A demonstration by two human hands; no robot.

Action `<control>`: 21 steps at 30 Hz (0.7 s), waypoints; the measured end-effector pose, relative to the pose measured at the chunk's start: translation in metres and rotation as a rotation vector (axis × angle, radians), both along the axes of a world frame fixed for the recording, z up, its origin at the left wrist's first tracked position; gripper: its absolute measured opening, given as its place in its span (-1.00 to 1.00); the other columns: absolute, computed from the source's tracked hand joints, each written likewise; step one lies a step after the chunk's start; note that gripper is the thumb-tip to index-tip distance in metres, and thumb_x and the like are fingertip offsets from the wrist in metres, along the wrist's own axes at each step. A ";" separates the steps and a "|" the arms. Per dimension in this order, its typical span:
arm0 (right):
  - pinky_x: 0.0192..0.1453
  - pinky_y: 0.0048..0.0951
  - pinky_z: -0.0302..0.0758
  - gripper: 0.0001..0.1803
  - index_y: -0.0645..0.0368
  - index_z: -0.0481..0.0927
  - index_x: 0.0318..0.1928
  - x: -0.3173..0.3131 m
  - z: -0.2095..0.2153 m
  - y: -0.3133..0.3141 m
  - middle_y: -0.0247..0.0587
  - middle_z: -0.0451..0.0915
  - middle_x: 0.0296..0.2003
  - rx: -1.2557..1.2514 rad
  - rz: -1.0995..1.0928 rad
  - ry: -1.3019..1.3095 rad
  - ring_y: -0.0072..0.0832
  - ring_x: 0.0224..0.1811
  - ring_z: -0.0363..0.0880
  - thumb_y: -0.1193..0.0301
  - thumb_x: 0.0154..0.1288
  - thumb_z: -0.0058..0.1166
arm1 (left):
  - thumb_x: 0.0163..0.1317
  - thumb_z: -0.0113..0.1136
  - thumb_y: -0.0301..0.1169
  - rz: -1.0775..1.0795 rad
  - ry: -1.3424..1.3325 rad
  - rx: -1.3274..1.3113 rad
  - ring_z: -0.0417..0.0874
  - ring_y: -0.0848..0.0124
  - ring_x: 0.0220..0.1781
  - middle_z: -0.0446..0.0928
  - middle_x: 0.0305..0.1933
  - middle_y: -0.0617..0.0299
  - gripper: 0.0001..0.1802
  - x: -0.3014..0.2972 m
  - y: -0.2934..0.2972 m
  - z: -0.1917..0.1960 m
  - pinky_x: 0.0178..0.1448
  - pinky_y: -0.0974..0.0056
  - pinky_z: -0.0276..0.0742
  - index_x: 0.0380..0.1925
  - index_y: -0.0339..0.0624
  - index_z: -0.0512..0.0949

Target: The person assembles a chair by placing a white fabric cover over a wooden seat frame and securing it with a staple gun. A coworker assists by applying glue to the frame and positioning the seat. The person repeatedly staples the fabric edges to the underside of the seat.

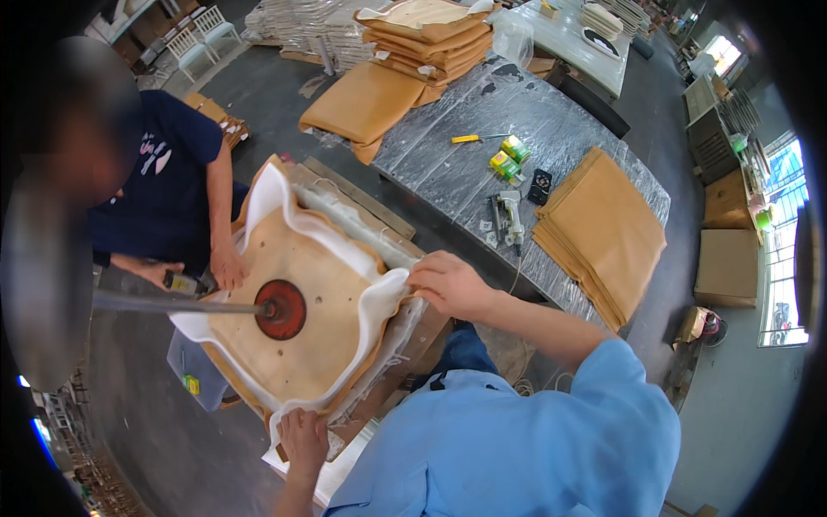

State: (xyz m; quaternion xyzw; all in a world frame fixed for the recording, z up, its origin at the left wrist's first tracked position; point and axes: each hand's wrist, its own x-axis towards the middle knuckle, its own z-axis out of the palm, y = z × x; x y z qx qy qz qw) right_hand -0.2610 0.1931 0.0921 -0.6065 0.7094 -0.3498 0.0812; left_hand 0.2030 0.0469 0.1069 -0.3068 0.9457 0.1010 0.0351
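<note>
A wooden seat board [336,323] lies face up before me, with white foam [323,246] and a tan cover [366,353] rising around its edges. A red round pad [282,308] on a metal rod [172,302] rests on the board's middle. My right hand [450,284] is closed on the foam and cover at the right corner, its fingertips pinching the edge. At the near corner my left hand [303,435] curls its fingers over the edge of the foam and cover. Opposite me, a co-worker's hand [228,263] touches the far left edge; their other hand holds a dark tool [179,283], partly hidden.
To the right, a plastic-wrapped table [439,142] bears folded tan covers [607,228], a staple gun [510,220], small green-and-yellow boxes [508,164] and a yellow-handled tool [469,138]. Stacked tan seat covers [431,43] stand behind. A hose runs from the staple gun over the table edge.
</note>
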 end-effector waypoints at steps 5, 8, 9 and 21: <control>0.08 -0.10 0.74 -0.77 0.11 0.82 0.05 -0.101 -0.066 0.054 -0.09 0.83 -0.08 0.116 -0.511 -0.447 -0.13 -0.03 0.81 0.41 0.43 0.39 | 0.30 0.46 -0.19 0.086 0.072 -0.054 0.34 -0.30 0.58 0.35 0.53 -0.19 -0.49 -0.096 0.058 -0.011 0.56 -0.38 0.25 0.20 -0.11 0.67; 0.08 -0.11 0.75 -0.72 0.11 0.84 0.04 -0.181 -0.176 0.096 -0.06 0.87 -0.16 0.385 -0.781 -0.518 -0.11 -0.12 0.87 0.28 0.40 0.40 | 0.35 0.41 -0.15 0.209 0.073 -0.006 0.20 -0.35 0.67 0.24 0.64 -0.22 -0.46 -0.157 0.070 -0.025 0.65 -0.44 0.13 0.27 -0.10 0.67; 0.10 -0.13 0.76 -0.69 0.09 0.85 0.03 -0.204 -0.206 0.102 -0.06 0.88 -0.17 0.471 -0.846 -0.498 -0.10 -0.10 0.88 0.23 0.38 0.41 | 0.36 0.40 -0.15 0.266 0.051 -0.008 0.20 -0.35 0.67 0.25 0.64 -0.22 -0.46 -0.170 0.077 -0.026 0.66 -0.44 0.12 0.28 -0.10 0.67; 0.37 -0.01 0.60 -0.21 0.36 0.71 0.23 -0.384 -0.378 0.102 0.22 0.79 0.17 0.708 -1.202 -0.254 0.09 0.23 0.78 0.02 0.12 0.50 | 0.33 0.47 -0.31 0.440 -0.067 -0.015 0.30 -0.18 0.71 0.37 0.64 -0.02 -0.65 -0.242 0.056 -0.032 0.73 -0.43 0.05 0.11 0.11 0.80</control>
